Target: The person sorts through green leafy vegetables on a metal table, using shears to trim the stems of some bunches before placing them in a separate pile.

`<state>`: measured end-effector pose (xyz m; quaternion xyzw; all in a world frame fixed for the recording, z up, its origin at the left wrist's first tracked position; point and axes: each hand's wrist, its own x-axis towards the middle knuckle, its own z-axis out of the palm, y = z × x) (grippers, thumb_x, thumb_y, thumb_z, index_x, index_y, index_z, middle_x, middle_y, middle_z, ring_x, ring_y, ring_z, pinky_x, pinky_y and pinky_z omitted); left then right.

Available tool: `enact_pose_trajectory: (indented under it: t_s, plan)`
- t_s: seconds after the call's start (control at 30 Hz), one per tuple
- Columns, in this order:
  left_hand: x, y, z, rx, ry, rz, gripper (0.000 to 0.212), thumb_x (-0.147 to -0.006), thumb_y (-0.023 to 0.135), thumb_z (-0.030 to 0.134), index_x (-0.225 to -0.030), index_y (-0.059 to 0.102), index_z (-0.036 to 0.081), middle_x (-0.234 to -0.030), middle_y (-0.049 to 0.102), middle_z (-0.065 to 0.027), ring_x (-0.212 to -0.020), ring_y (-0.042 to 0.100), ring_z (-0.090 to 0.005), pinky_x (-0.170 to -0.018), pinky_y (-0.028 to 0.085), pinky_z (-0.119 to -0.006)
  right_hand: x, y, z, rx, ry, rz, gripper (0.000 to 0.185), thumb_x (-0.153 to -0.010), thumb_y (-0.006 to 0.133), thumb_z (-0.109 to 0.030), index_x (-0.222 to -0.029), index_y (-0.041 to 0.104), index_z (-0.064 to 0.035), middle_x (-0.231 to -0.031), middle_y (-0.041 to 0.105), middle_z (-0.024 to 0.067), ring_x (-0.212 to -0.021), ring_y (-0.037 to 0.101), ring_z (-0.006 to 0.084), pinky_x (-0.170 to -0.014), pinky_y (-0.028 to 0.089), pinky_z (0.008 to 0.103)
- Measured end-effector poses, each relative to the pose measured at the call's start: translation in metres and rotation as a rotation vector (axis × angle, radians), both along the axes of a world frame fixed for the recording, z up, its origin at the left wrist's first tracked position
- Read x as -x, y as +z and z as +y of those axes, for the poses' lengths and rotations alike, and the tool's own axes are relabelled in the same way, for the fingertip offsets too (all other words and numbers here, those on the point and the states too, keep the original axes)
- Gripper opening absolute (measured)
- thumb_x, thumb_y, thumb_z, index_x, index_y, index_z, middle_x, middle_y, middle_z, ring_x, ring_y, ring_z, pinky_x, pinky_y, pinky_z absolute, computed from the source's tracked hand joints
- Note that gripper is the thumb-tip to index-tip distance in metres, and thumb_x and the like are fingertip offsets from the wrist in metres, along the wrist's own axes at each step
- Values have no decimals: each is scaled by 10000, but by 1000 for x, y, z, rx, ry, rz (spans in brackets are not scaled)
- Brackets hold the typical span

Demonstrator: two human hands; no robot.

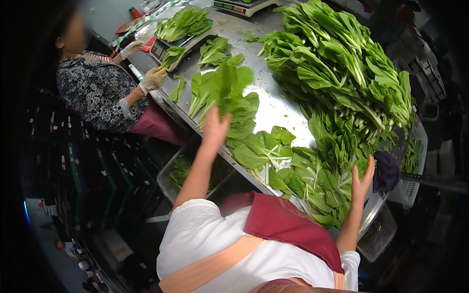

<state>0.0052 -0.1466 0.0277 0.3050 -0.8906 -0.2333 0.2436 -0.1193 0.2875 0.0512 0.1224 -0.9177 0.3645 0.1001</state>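
Note:
My left hand (pixel 215 128) is blurred over the table's near edge, at the base of a blurred bunch of leafy greens (pixel 231 86). Whether its fingers grip the stalks I cannot tell. More greens (pixel 249 110) lie in a pile just beyond it. On the right, my right hand (pixel 362 179) is raised with fingers apart and nothing in it. Close to that hand are loose greens with pale stalks (pixel 322 186) and a dark crumpled cloth (pixel 385 172) at the table's edge. Between my hands lie loose leaves (pixel 262 150).
A large heap of greens (pixel 340 69) covers the metal table's (pixel 271 102) far right. At left, a co-worker's gloved hand (pixel 154 80) holds a leaf beside a scale (pixel 187 47) loaded with greens. Another scale (pixel 243 6) stands farther back. A crate (pixel 166 179) sits below the edge.

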Motion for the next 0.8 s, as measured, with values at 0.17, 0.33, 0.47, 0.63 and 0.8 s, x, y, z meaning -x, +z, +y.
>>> enact_pose_trajectory:
  t_s: [0.17, 0.33, 0.47, 0.63, 0.8]
  plan:
    - [-10, -47, -86, 155, 14, -601, 557, -789, 484, 471, -1134, 466, 33, -1039, 523, -236, -981, 501, -354, -782, 420, -452, 2, -13, 8, 112, -30, 64, 440, -787, 531, -69, -1209, 417, -20, -1226, 420, 133, -1145, 389, 266, -961, 298, 338]
    - [-3, -20, -66, 373, -12, -90, 377, -812, 535, 264, -1093, 509, 14, -1075, 521, -174, -995, 486, -334, -836, 392, -404, -5, -17, 21, 257, -130, -14, 145, -826, 511, -92, -935, 555, -7, -849, 552, 77, -715, 541, 150, -633, 443, 264]
    - [28, -7, -2, -276, -317, 102, 289, -814, 526, 153, -1057, 536, -3, -1045, 554, -136, -974, 516, -234, -853, 388, -333, -20, -24, 6, 207, -133, -17, 102, -796, 525, -73, -856, 567, -2, -789, 558, 92, -661, 543, 174, -569, 438, 271]
    - [54, -4, 108, -375, -805, -11, 266, -770, 570, 120, -1017, 561, 23, -990, 586, -126, -929, 548, -237, -824, 418, -328, -28, -33, -32, 57, 37, 174, 80, -763, 540, -38, -825, 569, 5, -804, 566, 137, -735, 552, 269, -653, 453, 343]
    - [67, -28, 160, -19, -1050, -53, 369, -762, 590, 223, -1060, 524, 16, -1053, 542, -165, -1004, 499, -283, -891, 363, -399, -58, -45, -68, 97, 157, 142, 80, -737, 556, -32, -813, 558, -6, -764, 551, 123, -689, 539, 263, -603, 443, 333]
